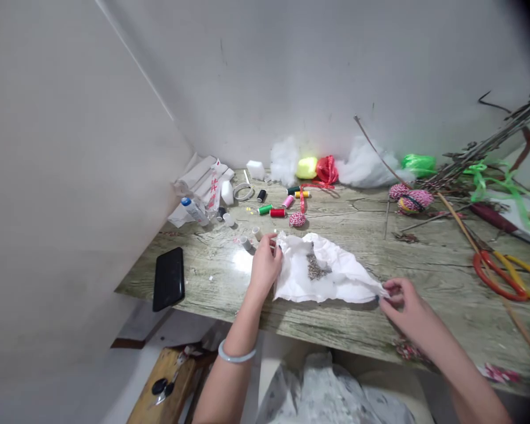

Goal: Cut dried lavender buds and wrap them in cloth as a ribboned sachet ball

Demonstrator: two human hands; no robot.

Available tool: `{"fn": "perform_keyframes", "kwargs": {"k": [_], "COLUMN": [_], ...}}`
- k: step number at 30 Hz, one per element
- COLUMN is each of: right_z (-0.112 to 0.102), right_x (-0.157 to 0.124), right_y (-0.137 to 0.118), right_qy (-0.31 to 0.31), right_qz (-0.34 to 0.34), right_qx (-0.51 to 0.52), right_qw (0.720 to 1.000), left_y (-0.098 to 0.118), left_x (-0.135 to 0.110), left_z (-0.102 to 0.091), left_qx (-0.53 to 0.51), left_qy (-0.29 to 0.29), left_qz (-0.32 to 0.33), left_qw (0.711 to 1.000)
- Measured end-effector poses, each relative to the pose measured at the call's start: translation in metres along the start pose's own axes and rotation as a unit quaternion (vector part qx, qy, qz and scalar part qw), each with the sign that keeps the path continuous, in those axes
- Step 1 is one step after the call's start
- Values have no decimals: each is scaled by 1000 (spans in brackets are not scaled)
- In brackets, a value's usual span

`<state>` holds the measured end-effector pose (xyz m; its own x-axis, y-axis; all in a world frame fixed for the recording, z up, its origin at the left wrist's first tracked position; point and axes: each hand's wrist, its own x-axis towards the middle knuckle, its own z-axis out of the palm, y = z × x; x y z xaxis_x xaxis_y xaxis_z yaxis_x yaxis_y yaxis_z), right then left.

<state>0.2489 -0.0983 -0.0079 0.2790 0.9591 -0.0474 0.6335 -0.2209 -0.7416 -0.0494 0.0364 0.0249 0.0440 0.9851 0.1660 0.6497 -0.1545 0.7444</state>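
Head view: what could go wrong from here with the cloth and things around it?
The loose brown bits on the white cloth could spill if the right hand, pinching one corner, or the left hand, at the opposite end, tugs unevenly. The black phone lies at the table edge, so a bump might knock it off.

Left hand: fingers on the left edge of the white cloth
Right hand: pinching the cloth's right corner
Cloth: open on the surface, with white stuffing and a small brown heap on it
Thread spools: several colours, scattered behind the cloth
Phone: dark screen up, near the surface's left end
Scissors: far right, red and yellow handles
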Motion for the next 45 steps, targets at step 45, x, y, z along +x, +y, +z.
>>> {"fn": "perform_keyframes", "kwargs": {"k": [45], "right_z": [-36], "right_x": [38], "right_y": [20], "right_qy": [90], "right_qz": [-30], "right_qx": [-136], "right_qw": [986], "left_y": [30], "left_x": [47], "left_z": [33], "left_qx": [218], "left_qy": [-14], "left_qz": [115], "left_qw": [969]}}
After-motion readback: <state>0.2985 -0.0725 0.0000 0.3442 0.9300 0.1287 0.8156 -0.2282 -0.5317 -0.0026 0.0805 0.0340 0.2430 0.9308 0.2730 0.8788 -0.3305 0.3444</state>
